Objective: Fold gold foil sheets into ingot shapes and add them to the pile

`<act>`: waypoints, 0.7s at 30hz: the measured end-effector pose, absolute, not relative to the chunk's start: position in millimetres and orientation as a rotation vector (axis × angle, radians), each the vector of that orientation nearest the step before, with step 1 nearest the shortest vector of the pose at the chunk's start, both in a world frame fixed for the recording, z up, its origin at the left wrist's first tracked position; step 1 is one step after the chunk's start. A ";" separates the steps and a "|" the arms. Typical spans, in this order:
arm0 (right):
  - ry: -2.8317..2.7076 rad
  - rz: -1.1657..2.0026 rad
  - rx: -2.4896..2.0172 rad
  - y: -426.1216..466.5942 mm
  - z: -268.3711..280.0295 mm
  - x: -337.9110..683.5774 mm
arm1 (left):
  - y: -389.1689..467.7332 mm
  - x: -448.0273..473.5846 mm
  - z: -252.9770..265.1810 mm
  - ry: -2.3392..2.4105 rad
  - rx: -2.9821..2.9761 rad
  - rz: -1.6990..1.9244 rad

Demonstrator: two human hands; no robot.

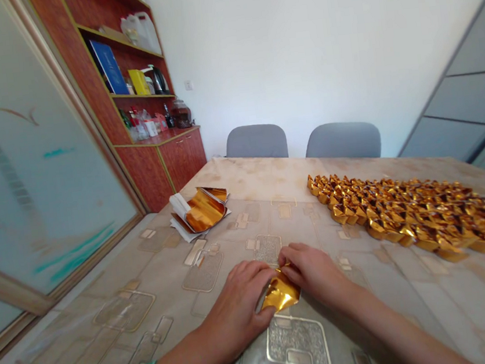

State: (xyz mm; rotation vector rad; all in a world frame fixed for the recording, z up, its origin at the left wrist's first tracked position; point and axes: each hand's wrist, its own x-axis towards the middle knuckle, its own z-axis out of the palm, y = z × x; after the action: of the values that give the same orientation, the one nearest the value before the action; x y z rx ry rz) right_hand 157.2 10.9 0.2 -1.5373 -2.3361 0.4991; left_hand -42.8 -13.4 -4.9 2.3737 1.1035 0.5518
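A shiny gold foil paper (282, 294), partly folded, lies on the table between my two hands. My left hand (247, 295) grips its left side, the thumb at the near edge and the fingers along the far edge. My right hand (309, 268) pinches the far right corner with curled fingers. Part of the paper is hidden beneath the fingers. To the far left rests a loose stack of gold foil sheets (205, 209) with white undersides, curled upward. Many folded gold paper ingots (403, 204) stand in close rows on the right.
A patterned clear cover lies over the table (264, 179). Two grey chairs (255, 141) stand behind its far edge. On the left are a red-brown shelf cabinet (145, 170) and a frosted sliding door (38, 153). A small whitish scrap (199, 260) lies near the foil stack.
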 end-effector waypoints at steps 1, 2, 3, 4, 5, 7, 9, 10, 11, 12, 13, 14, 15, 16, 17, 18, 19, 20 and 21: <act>-2.337 0.486 -1.499 11.5 -0.4 158.5 | -13.6 -42.8 -6.2 1.094 2.376 0.564; -2.339 0.469 -1.454 12.1 -1.7 160.3 | -13.9 -42.9 -7.5 1.085 2.378 0.572; -2.342 0.453 -1.405 12.8 -3.4 162.4 | -14.2 -43.2 -8.6 1.079 2.381 0.577; -2.346 0.445 -1.362 13.5 -5.4 164.7 | -14.4 -43.4 -9.6 1.074 2.384 0.577; -2.349 0.447 -1.334 14.2 -7.5 166.7 | -14.4 -43.6 -10.4 1.070 2.385 0.573; -2.343 0.472 -1.329 15.5 -11.4 169.8 | -14.3 -43.9 -11.6 1.067 2.384 0.561; -2.318 0.524 -1.360 15.9 -13.7 171.5 | -14.2 -44.0 -12.1 1.063 2.380 0.563; -2.302 0.563 -1.370 15.6 -13.9 172.0 | -14.3 -44.1 -12.2 1.057 2.377 0.563; -2.287 0.611 -1.368 15.0 -13.6 172.5 | -14.5 -44.2 -12.2 1.055 2.373 0.563; -2.273 0.664 -1.355 14.0 -12.8 173.0 | -14.8 -44.2 -12.2 1.054 2.369 0.565; -2.259 0.713 -1.332 12.7 -11.3 173.6 | -15.2 -44.1 -12.1 1.055 2.362 0.565; -2.243 0.748 -1.301 11.1 -9.4 174.4 | -15.6 -43.8 -12.0 1.054 2.356 0.568; -2.221 0.762 -1.266 9.4 -6.8 175.5 | -15.7 -43.3 -11.9 1.057 2.347 0.577; -2.196 0.756 -1.226 7.4 -3.7 176.8 | -15.6 -42.6 -11.7 1.062 2.339 0.592; -2.178 0.733 -1.181 5.3 0.0 178.3 | -15.2 -41.6 -11.3 1.067 2.330 0.610; -2.171 0.694 -1.125 3.1 4.2 180.0 | -14.4 -40.3 -10.7 1.075 2.324 0.632; -2.181 0.644 -1.062 0.6 8.7 182.0 | -13.2 -38.8 -9.8 1.089 2.328 0.662; -2.211 0.579 -0.994 -2.0 13.3 184.2 | -11.7 -37.1 -8.5 1.102 2.354 0.705; -2.241 0.495 -0.928 -4.7 17.4 186.6 | -9.9 -35.4 -7.1 1.102 2.405 0.754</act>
State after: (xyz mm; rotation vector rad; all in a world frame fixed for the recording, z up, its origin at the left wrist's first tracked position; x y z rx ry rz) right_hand 186.6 -4.7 17.4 -0.9281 -2.2410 0.4947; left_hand -35.4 -9.9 -7.1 2.4050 1.1018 0.7544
